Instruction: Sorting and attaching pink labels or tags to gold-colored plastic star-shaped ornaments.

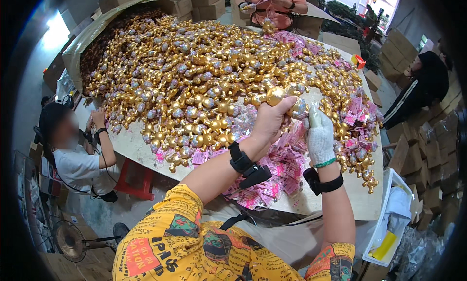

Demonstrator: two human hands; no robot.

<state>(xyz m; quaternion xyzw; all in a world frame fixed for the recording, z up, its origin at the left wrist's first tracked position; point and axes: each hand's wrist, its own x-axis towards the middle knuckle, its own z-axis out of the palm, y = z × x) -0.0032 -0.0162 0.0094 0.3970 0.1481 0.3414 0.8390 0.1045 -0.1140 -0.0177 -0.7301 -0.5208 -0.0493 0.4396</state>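
Left hand (270, 119) pinches a gold ornament (275, 95); gloved right hand (321, 137) grips a clear bag (314, 116) near the table edge (311, 214).

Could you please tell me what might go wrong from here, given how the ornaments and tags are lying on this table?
1. The left hand grips a gold ornament only at the fingertips, so it might slip into the heap of gold ornaments.
2. The pink tags lie near the table edge and could slide off.
3. The gloved right hand holds a clear wrapper; the glove may dull its grip.
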